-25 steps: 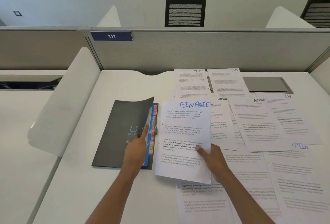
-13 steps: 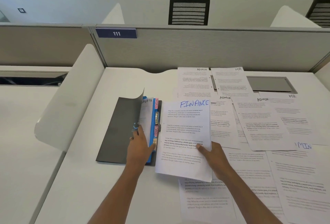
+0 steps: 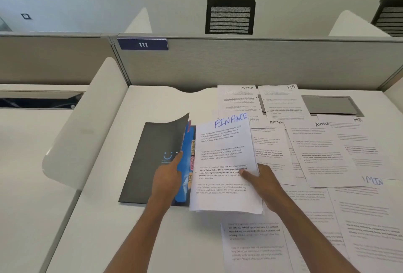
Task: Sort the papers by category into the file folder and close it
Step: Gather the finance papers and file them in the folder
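One file folder (image 3: 148, 163) on white table (image 3: 104, 218), grey cover held part-lifted by left hand (image 3: 168, 178), blue dividers (image 3: 185, 163) showing. Right hand (image 3: 265, 185) pinches FINANCE papers (image 3: 224, 159) just right of file folder, thumb on top. Loose sheets (image 3: 322, 153) farther right.

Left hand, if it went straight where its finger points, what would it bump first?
Probably the blue divider inside the file folder, right at its fingertip. The left hand lifts the grey cover there, so depth is hard to judge.

Folder (image 3: 144, 163) partly behind FINANCE sheet (image 3: 222, 198)
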A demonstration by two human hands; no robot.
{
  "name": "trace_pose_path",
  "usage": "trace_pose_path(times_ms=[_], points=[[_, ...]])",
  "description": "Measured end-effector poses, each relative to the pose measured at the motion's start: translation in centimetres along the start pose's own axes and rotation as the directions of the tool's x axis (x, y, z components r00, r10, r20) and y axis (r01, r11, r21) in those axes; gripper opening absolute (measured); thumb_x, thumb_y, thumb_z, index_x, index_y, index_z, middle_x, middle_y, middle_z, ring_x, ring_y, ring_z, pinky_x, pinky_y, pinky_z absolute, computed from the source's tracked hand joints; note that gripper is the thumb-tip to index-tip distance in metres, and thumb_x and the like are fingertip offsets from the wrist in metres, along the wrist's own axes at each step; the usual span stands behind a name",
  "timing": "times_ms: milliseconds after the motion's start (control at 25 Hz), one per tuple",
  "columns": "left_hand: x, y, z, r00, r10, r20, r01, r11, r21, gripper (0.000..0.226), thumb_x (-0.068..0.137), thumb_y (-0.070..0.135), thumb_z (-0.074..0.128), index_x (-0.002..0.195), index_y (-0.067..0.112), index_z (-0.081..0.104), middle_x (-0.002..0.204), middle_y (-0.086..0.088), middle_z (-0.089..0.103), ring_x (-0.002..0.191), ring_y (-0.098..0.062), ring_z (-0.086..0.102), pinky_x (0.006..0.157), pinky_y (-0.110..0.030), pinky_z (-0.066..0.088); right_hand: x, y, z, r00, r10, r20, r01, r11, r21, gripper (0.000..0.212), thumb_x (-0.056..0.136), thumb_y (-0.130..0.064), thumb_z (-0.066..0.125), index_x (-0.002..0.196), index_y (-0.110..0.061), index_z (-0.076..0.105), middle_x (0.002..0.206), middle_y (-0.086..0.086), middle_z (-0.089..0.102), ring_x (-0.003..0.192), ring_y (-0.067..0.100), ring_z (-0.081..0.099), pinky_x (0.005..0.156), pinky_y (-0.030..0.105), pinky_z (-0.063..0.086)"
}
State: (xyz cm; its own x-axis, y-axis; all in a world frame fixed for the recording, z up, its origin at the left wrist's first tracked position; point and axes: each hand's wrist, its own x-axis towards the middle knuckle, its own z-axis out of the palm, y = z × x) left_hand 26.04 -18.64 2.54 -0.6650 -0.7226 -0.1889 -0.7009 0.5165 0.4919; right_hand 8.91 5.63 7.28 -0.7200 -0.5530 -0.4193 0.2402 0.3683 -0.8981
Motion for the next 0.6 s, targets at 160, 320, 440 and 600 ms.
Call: trace_pose_path(times_ms=[160,320,440,600], points=[[0.9,-1.7,-1.7,1.000,0.003,-0.023,-0.008,0.980,-0.201,0.069,0.102,0.010,0.048,0.157,0.050,0.038,0.076,-0.013,0.066,0.060,-0.024,0.057,0.061,-0.043,0.057,1.2,-3.0,0.6,0.997,0.034,0.076,-0.030,0.998,-0.052,0.027,0.093,-0.017,0.074,0.120,-0.014,0.072,0.108,0.000,0.079,0.092,0.020,0.078,0.085,0.043,0.063],[0.8,-2.5,-3.2,0.998,0.038,-0.054,-0.053,0.953,-0.298,0.066,0.106,0.019,0.052,0.157,0.056,0.029,0.084,-0.003,0.072,0.066,-0.021,0.070,0.060,-0.033,0.062,3.0,-5.1,2.2,0.984,0.093,0.149,-0.075,0.990,-0.121,0.028,0.091,-0.014,0.074,0.119,-0.011,0.072,0.108,0.003,0.079,0.092,0.022,0.078,0.086,0.042,0.063],[0.8,-2.5,-3.9,0.998,0.046,-0.040,-0.056,0.949,-0.311,0.060,0.108,0.024,0.055,0.159,0.046,0.035,0.088,0.005,0.072,0.073,-0.020,0.075,0.064,-0.030,0.066,4.6,-6.6,3.9,0.977,0.118,0.179,-0.084,0.978,-0.189,0.027,0.091,-0.013,0.075,0.117,-0.010,0.071,0.109,0.006,0.078,0.093,0.024,0.076,0.086,0.040,0.063],[0.6,-2.1,-4.7,0.999,0.031,-0.008,-0.032,0.948,-0.318,0.057,0.107,0.026,0.056,0.158,0.043,0.037,0.089,0.007,0.070,0.072,-0.016,0.074,0.061,-0.021,0.060,6.8,-7.3,6.6,0.982,0.080,0.169,-0.033,0.965,-0.260,0.036,0.092,-0.011,0.072,0.127,-0.007,0.067,0.120,0.009,0.074,0.102,0.026,0.073,0.089,0.040,0.061]])
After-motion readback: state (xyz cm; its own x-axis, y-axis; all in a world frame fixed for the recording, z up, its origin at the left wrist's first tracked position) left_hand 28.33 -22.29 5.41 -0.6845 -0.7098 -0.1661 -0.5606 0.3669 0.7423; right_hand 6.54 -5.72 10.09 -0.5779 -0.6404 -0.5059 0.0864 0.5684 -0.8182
